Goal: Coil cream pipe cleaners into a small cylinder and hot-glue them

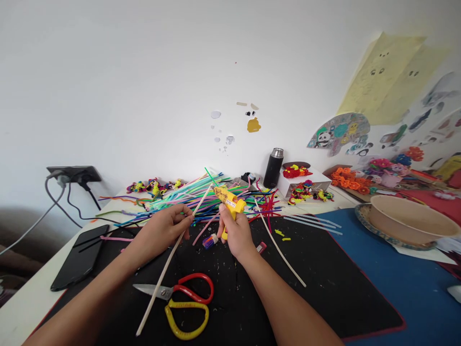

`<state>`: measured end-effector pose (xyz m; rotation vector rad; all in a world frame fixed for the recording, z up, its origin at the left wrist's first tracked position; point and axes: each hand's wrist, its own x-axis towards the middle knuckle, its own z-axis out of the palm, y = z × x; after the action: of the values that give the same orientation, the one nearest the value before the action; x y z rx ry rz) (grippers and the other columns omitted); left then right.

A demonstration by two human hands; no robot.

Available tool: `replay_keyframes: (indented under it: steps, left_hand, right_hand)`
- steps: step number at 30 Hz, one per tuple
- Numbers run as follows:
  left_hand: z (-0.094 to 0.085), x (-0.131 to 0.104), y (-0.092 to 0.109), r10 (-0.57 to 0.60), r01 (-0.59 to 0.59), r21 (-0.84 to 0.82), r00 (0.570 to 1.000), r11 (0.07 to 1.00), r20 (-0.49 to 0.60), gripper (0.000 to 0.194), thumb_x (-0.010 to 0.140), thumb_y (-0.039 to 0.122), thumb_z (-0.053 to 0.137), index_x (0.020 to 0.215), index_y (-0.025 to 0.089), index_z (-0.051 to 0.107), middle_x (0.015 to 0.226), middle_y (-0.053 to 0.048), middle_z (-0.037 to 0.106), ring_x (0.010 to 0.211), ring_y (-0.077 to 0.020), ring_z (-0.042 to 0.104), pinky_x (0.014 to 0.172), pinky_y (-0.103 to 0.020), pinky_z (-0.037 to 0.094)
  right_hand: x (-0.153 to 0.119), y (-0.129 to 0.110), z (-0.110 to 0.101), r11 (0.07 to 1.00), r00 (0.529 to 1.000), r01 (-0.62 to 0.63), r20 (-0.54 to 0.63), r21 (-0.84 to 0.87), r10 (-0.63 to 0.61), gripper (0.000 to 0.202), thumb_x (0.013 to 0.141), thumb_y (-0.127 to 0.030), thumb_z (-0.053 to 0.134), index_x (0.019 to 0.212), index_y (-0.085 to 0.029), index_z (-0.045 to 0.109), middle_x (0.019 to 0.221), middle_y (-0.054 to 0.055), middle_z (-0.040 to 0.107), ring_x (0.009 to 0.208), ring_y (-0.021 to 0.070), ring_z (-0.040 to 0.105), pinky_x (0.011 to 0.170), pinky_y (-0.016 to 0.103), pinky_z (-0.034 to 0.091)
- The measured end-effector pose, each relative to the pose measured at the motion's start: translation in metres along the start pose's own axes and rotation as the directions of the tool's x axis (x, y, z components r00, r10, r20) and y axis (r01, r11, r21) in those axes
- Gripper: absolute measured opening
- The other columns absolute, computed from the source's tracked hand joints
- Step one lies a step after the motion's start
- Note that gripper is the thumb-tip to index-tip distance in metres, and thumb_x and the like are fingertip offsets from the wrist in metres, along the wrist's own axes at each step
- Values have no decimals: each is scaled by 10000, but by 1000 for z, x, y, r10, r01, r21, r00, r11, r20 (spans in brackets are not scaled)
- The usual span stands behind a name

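Scissors (167,292) lie on the black mat (324,288) by the surface's (29,307) near edge, blades (146,289) toward the left edge. Over the mat's middle, the left hand (167,228) pinches a white stem (163,278) between thumb and fingers, while the right hand's (236,233) fingers wrap the handle of a yellow glue gun (234,205). If the glue gun is hot, which cannot be told, a slip of either hand could bring its nozzle (219,193) against the left fingers; a stray drip could land on the bundle (180,192) behind. The stem's lower end crosses above the blades and might snag there if pulled sideways. Its long axis slants from the near edge, up and rightward toward the far edge, its far tip just beside the nozzle; contact is unclear. The nozzle points toward the far edge, leaning left.
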<state>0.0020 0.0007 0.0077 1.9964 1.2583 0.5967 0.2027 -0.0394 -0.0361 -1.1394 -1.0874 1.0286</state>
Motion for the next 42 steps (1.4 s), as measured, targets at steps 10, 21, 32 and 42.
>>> replay_keyframes:
  steps: [10,21,32,42]
  left_hand:
    - [-1,1,-2,13,-13,6,1000,1000,4,252,931,497,596,940,245,602,625,35,718,516,-184,597,545,-267,403]
    - [-1,2,-2,21,-21,-3,1000,1000,-2,286,929,528,600,934,242,599,623,37,713,515,-182,597,543,-268,402]
    - [-1,3,-5,1,0,-33,1000,999,8,319,941,569,580,949,250,589,624,43,712,488,-171,583,501,-252,368]
    - [-3,2,-1,-5,4,-43,1000,999,-2,374,900,618,608,941,246,596,625,26,712,510,-189,595,531,-269,401]
  right_hand:
    - [0,1,1,1000,1000,2,15,7,-3,701,864,-791,560,454,-226,501,390,-1,481,349,98,436,389,230,351]
    - [0,7,3,1000,1000,17,21,15,-18,726,882,-797,561,440,-223,509,370,-1,459,354,104,437,402,232,351]
    - [-2,4,3,1000,1000,6,28,14,-7,705,867,-799,570,462,-226,506,388,-1,485,348,102,431,406,237,354]
    - [-2,6,4,1000,999,9,32,6,-9,708,884,-778,573,452,-220,517,380,7,491,355,103,432,405,230,358]
